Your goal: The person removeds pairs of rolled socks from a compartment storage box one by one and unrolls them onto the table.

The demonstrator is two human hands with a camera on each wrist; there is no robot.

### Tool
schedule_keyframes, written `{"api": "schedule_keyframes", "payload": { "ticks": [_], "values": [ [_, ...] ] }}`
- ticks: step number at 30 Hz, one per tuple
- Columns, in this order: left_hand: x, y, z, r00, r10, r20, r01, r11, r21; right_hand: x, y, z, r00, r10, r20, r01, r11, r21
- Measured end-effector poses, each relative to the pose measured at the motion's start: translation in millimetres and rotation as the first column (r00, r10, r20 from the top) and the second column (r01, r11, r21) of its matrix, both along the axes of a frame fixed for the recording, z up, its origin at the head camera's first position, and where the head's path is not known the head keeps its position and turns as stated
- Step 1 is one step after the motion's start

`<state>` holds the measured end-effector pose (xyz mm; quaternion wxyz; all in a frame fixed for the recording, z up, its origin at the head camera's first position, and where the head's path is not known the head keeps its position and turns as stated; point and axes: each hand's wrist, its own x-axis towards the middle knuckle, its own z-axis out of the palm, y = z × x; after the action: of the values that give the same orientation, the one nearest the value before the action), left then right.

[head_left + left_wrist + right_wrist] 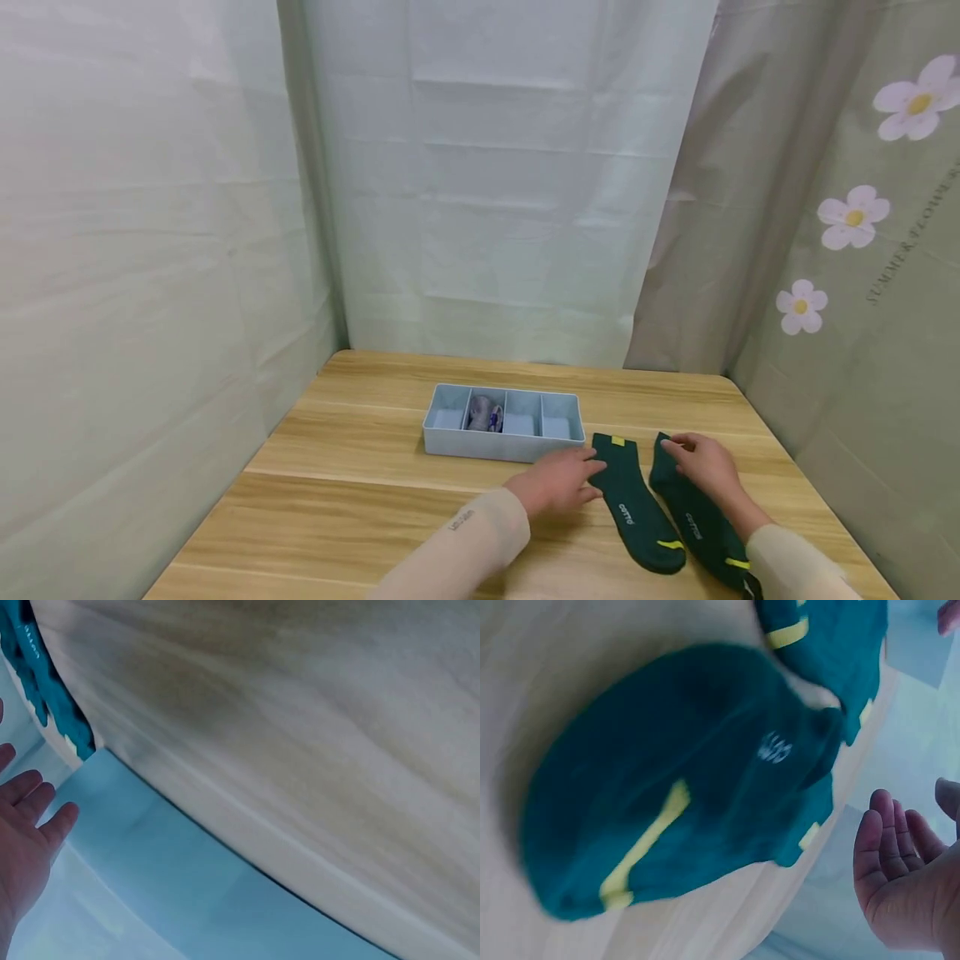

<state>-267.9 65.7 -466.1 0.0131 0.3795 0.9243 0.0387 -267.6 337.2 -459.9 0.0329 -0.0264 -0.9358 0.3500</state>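
Note:
Two dark green socks with yellow marks and white lettering lie side by side on the table. Beside the cuff of the left sock (630, 504) is my left hand (558, 483), its fingers spread and holding nothing. In the left wrist view the same hand (26, 840) shows apart from the socks. Over the cuff of the right sock (690, 504) hovers my right hand (708, 471). Its fingers (889, 840) bend loosely around nothing in the right wrist view, away from that sock (705, 772). My right forearm partly covers the right sock's toe end.
A light blue divided box (480, 444) stands behind my left hand. One compartment holds a rolled grey item (479, 412) and a small blue-and-white item (496, 418). Wood-grain tabletop (330, 500) extends to the left. Pale curtains (510, 208) hang behind and at both sides.

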Motion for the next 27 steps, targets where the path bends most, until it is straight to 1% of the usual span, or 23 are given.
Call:
{"api": "schedule_keyframes", "payload": {
  "ticks": [5, 9, 17, 22, 27],
  "values": [
    [-3.8, -8, 10.8, 0.999, -0.017, -0.04, 0.018, 0.999, 0.029, -7.6, -21, 3.7, 0.998, 0.026, -0.052, -0.025, 0.999, 0.02],
    [-10.9, -17, 18.3, 0.998, -0.012, -0.056, 0.016, 0.997, 0.069, -11.9, -38, 5.9, 0.996, 0.058, -0.067, -0.056, 0.998, 0.029],
    [-27.0, -40, 29.9, 0.996, 0.052, -0.078, -0.046, 0.996, 0.077, -19.7, -66, 2.3, 0.991, 0.113, -0.078, -0.113, 0.994, -0.004],
    [-37.2, -57, 31.5, 0.993, 0.099, -0.064, -0.093, 0.991, 0.098, -29.5, -82, 1.4, 0.988, 0.144, -0.059, -0.145, 0.989, -0.014],
    [-45.0, -75, 33.7, 0.99, 0.131, -0.06, -0.122, 0.984, 0.132, -40.2, -99, 1.0, 0.984, 0.17, -0.058, -0.17, 0.985, 0.01]
  ]
}}
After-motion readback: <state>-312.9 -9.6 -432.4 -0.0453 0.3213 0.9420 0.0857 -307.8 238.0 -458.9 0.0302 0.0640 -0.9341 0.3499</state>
